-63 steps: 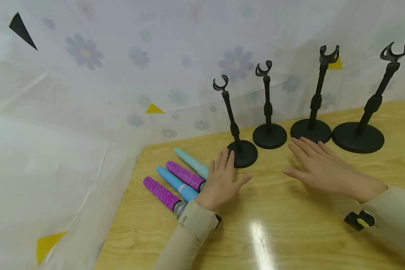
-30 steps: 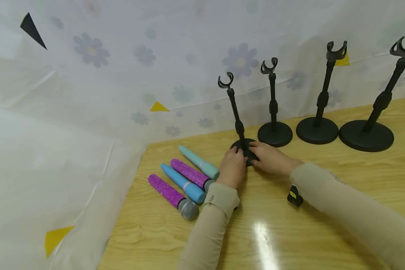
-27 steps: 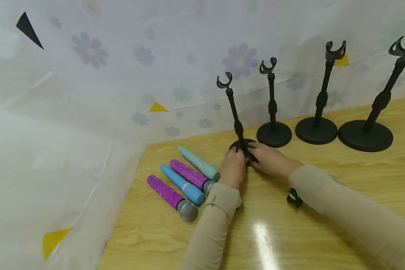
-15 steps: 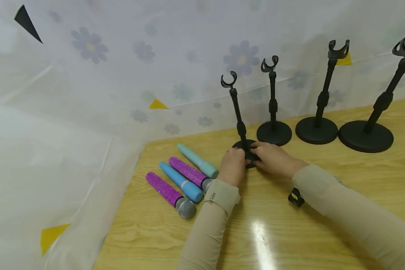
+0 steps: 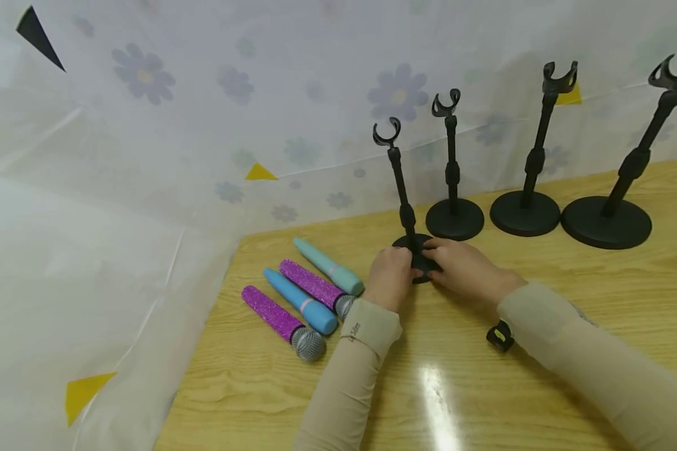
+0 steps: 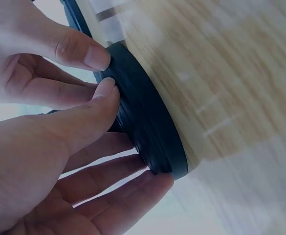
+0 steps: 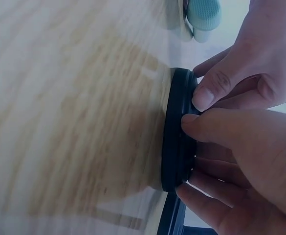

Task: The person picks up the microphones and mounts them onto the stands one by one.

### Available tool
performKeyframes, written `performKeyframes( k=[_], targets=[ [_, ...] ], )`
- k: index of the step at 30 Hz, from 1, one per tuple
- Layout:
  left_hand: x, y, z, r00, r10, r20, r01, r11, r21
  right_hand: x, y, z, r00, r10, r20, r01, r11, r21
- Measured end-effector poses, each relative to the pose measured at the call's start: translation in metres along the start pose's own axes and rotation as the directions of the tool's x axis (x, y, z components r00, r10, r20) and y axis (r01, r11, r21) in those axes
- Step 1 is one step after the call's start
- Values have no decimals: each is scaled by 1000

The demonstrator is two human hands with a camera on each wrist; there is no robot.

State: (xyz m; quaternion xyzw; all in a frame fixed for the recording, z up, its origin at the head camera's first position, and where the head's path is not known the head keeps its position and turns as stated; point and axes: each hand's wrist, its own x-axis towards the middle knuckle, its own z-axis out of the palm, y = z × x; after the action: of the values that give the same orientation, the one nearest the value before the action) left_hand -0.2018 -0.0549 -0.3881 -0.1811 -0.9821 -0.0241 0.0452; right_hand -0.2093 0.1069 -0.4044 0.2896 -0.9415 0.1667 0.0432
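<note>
Leftmost stand [image 5: 407, 215] had slid slightly toward three o'clock, so I judged its placing was being adjusted; left hand [image 5: 391, 275] and right hand [image 5: 467, 268] gripped its base [image 5: 425, 264], with second stand [image 5: 453, 172] near, at one o'clock.

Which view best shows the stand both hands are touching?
The head view: the stand shows from top to base, though the left hand and right hand partly cover it. Both wrist views mainly show its base, close up.

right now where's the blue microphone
In the head view, the blue microphone lies on the table, to the left of the left hand, between the two purple microphones.
</note>
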Motion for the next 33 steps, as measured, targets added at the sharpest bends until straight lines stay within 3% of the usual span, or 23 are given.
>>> performKeyframes(
  k=[8,16,22,33],
  targets=[
    [-3,7,-1,1000,0,29,-2,999,50,-11,-2,-3,1000,5,-17,-5,999,-32],
    [-8,13,-3,999,33,22,-35,995,95,-23,-4,-7,1000,6,-31,-8,999,-48],
    [-15,20,-4,995,94,19,-96,988,121,-35,-4,-9,1000,9,-26,-11,997,-72],
    [-24,33,-4,992,117,52,-123,982,143,-57,-3,-11,999,-24,-36,21,996,-84]
  ],
)
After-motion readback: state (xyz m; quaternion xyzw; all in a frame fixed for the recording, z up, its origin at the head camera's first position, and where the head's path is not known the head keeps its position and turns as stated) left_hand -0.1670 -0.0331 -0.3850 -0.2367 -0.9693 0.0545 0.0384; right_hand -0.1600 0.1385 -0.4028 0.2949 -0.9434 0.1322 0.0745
